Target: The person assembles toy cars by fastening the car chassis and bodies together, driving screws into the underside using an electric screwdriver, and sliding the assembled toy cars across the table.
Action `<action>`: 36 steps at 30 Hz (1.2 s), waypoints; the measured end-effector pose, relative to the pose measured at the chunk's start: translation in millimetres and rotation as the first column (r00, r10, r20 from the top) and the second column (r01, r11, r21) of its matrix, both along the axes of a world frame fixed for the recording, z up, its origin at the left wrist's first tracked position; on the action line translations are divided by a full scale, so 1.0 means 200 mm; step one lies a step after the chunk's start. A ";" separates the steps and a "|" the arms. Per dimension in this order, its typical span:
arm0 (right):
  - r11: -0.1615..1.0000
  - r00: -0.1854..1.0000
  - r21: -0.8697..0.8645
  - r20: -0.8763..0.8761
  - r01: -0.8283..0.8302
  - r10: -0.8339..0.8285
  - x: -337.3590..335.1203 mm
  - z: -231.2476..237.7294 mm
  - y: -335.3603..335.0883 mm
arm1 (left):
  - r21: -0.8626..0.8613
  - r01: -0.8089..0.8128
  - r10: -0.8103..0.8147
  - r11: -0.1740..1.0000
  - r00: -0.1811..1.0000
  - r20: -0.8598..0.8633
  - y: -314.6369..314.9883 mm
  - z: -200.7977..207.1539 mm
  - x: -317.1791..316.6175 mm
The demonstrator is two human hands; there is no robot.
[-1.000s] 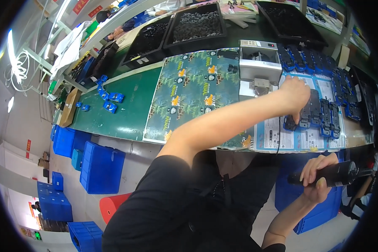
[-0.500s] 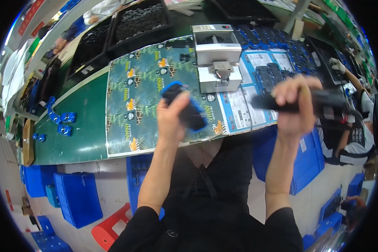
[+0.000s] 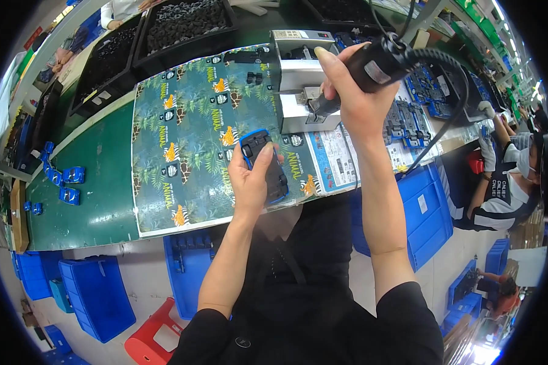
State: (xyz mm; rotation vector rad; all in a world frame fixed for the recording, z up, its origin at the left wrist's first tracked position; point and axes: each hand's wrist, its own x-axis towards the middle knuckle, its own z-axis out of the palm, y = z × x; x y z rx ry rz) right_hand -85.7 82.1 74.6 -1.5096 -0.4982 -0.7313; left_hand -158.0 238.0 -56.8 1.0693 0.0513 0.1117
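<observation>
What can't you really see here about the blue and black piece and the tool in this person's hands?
- Head view: the underside of the blue and black piece, covered by the left hand.
- The tip of the black tool, too small and dark against the grey machine.
- The tool's grip, wrapped by the right hand.

green workbench (image 3: 103, 176) carries a printed jungle mat (image 3: 195, 140), black trays (image 3: 182, 24), small blue parts (image 3: 67, 182).

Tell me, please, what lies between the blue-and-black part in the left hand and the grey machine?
In the head view, only the animal-print mat lies between the part and the machine.
</observation>
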 end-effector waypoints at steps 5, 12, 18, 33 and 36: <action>0.932 0.946 0.324 -0.218 -0.163 0.241 -0.02 0.01 -0.07 | 0.002 -0.013 0.013 1.000 0.999 0.046 0.01 -0.06 0.03; 0.773 0.873 0.416 0.136 -0.479 0.468 -0.27 0.00 0.06 | -0.016 -0.042 0.042 0.999 0.998 0.053 -0.02 -0.04 0.03; 0.771 0.855 0.371 0.205 -0.518 0.476 -0.25 -0.04 0.16 | 0.003 -0.028 0.027 1.000 0.997 0.078 -0.02 -0.02 0.02; 0.885 0.905 0.197 0.132 -0.423 0.403 -0.23 -0.14 0.23 | 0.233 -0.132 0.098 0.963 0.983 0.154 -0.03 0.01 0.01; 0.890 0.908 0.190 0.148 -0.414 0.391 -0.25 -0.15 0.21 | 0.273 -0.155 0.108 0.949 0.978 0.179 -0.03 0.01 0.01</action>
